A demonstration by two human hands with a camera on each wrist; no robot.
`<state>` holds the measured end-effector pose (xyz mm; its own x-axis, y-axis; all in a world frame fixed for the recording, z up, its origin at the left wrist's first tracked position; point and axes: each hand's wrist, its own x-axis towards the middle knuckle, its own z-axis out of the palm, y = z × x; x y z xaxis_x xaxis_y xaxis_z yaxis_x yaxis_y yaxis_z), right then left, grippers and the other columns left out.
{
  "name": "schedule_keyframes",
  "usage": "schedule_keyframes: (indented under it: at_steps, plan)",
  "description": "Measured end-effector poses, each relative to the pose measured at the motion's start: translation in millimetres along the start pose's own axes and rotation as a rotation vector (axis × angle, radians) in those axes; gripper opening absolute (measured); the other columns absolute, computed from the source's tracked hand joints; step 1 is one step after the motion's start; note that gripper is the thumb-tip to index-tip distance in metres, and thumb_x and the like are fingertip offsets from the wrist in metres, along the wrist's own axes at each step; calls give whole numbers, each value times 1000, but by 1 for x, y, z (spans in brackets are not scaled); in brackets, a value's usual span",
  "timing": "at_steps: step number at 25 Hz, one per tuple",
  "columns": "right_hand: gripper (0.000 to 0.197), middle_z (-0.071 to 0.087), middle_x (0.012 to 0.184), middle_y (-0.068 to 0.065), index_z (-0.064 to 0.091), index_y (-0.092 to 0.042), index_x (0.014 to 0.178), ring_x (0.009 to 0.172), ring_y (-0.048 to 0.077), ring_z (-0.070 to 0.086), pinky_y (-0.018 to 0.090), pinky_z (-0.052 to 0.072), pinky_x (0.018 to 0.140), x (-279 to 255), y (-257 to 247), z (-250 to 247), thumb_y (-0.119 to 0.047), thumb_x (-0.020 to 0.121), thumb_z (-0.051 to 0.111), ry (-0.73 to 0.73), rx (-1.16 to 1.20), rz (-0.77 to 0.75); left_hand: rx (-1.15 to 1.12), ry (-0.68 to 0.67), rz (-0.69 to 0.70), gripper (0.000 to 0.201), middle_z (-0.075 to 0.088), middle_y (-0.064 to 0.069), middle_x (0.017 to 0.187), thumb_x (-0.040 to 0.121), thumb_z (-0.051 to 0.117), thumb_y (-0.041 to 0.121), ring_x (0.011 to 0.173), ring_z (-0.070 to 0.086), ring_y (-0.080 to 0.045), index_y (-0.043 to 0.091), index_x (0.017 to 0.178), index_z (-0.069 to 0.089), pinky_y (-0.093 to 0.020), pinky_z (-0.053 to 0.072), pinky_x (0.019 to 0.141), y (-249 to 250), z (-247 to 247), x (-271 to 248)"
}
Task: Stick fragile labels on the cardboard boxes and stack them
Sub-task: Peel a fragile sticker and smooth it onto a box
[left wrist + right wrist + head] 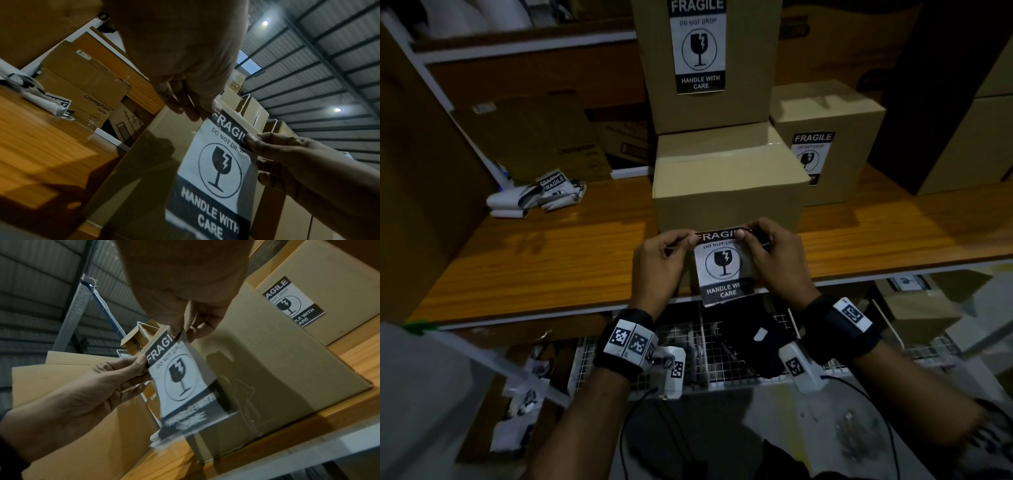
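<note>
Seemingly peeling, both thumbs pinch the fragile label's [722,265] top corners.

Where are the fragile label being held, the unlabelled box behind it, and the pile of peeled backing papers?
fragile label [722,263], head view, on the glass symbol.
unlabelled box [726,168], head view, on its top face.
backing papers [534,197], head view, on the pile's middle.

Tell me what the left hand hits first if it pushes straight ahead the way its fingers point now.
Most likely the front face of the plain cardboard box directly ahead. The left hand pinches the fragile label by its top corner just before that face; the exact gap is unclear.
</note>
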<state>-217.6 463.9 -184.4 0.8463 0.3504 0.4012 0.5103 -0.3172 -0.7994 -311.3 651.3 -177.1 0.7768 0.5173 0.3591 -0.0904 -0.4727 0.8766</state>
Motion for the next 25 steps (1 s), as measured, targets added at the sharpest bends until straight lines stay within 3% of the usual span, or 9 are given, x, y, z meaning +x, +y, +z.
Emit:
schedule_keyframes:
  at_steps: [2, 5, 7, 10, 13, 17, 25]
  plan:
    - [11, 52, 121, -7, 67, -16, 101, 105, 2, 54, 7, 50, 76, 3, 6, 6, -27, 99, 67, 58, -30, -28, 39, 43, 27, 15, 75, 12, 97, 93, 75, 21, 92, 68, 3, 20, 107, 79, -24, 59, 81, -1, 3, 2]
    - [10, 57, 108, -5, 68, -20, 103, 94, 8, 58, 20, 57, 73, 3, 9, 13, -29, 98, 66, 109, -49, 14, 127, 96, 90, 19, 78, 8, 102, 93, 75, 27, 90, 69, 3, 21, 110, 79, -19, 58, 76, -4, 11, 2]
    - [17, 64, 102, -6, 70, -23, 111, 91, 8, 58, 25, 54, 70, 6, 8, 15, -33, 98, 67, 134, -114, 48, 217, 130, 113, 19, 77, 9, 103, 93, 74, 32, 88, 67, 1, 24, 110, 79, -17, 55, 71, -8, 15, 2]
    - [20, 57, 98, -8, 69, -27, 112, 92, 10, 51, 23, 41, 67, 11, 5, 16, -38, 95, 71, 205, -232, 70, 416, 184, 154, 20, 71, 6, 102, 91, 73, 37, 96, 50, -3, 24, 105, 78, -10, 35, 69, -13, 16, 7]
    - [15, 50, 90, -11, 67, -23, 102, 86, 14, 51, 31, 45, 67, 13, 8, 21, -35, 95, 72, 275, -262, 22, 471, 197, 258, 19, 62, 3, 98, 88, 75, 37, 99, 44, -13, 20, 96, 78, -25, 38, 72, -15, 18, 15]
    - [14, 48, 83, -13, 67, -21, 96, 80, 13, 47, 33, 40, 67, 17, 10, 26, -31, 93, 76, 354, -329, 0, 437, 206, 266, 15, 56, 2, 99, 86, 79, 32, 98, 42, -15, 18, 93, 77, -39, 47, 76, -15, 24, 21]
    - [16, 45, 81, -16, 64, -21, 90, 79, 15, 49, 39, 47, 67, 19, 9, 32, -32, 92, 76, 409, -364, -40, 458, 243, 278, 19, 51, -3, 99, 85, 74, 34, 97, 44, -21, 16, 92, 77, -39, 49, 76, -13, 26, 27]
